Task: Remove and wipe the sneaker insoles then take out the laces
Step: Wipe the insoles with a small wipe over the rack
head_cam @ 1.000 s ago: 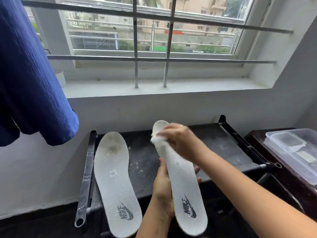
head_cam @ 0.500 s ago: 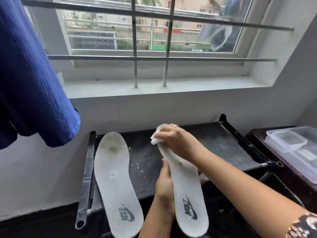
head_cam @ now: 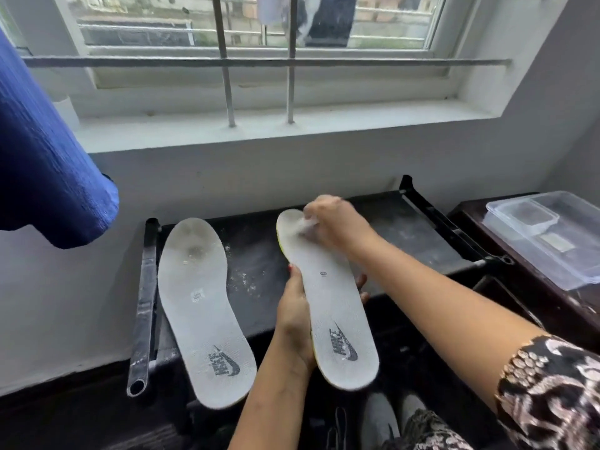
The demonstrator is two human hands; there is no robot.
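Two grey-white insoles with a dark logo at the heel are in view. One insole (head_cam: 203,306) lies on the black rack shelf (head_cam: 259,251), its toe area stained. My left hand (head_cam: 293,319) grips the second insole (head_cam: 331,306) at its middle from the left edge, holding it above the shelf's front. My right hand (head_cam: 336,224) is closed on a small white wipe (head_cam: 310,222) pressed against that insole's toe area. A grey sneaker (head_cam: 380,420) shows at the bottom edge, between my arms; its laces are not visible.
A blue cloth (head_cam: 48,164) hangs at the left. A clear plastic container (head_cam: 552,235) sits on a dark wooden surface at the right. The barred window (head_cam: 259,60) and its sill are behind the rack. White dust speckles the shelf.
My right hand with the wipe has rubbed back and forth near the insole's toe, so more of the tip is now uncovered. The camera tilted down; the left hand keeps its grip.
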